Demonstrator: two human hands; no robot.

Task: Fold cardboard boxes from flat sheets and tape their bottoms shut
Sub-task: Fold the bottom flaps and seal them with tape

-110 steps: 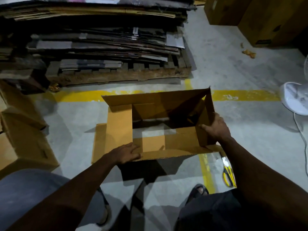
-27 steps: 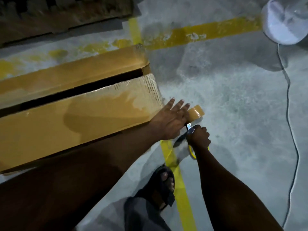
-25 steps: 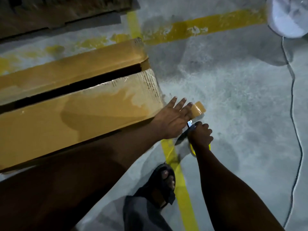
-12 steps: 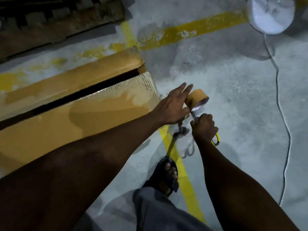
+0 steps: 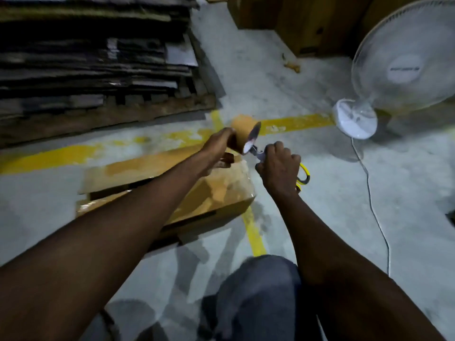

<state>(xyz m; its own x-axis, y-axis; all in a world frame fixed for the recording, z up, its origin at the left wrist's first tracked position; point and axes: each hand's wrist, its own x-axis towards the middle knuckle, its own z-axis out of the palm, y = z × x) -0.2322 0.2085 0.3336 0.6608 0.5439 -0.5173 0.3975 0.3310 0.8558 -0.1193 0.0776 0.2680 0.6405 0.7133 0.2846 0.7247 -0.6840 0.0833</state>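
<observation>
A folded cardboard box (image 5: 221, 190) lies on the concrete floor, bottom flaps up, with a dark gap between the two flaps and glossy tape on the near one. My left hand (image 5: 219, 146) grips a brown tape roll (image 5: 245, 134) raised above the box's right end. My right hand (image 5: 278, 168) grips yellow-handled scissors (image 5: 304, 175), whose blades point at the tape just below the roll.
A pallet stacked with flat cardboard sheets (image 5: 93, 65) stands at the back left. A white floor fan (image 5: 403, 62) stands at the right, its cord (image 5: 374, 205) trailing over the floor. Brown boxes (image 5: 302, 23) sit at the back. Yellow floor lines (image 5: 295, 123) cross under the box.
Both hands rose from beside the box's right end to above it. The view lifted, so the pallet and fan came into sight.
</observation>
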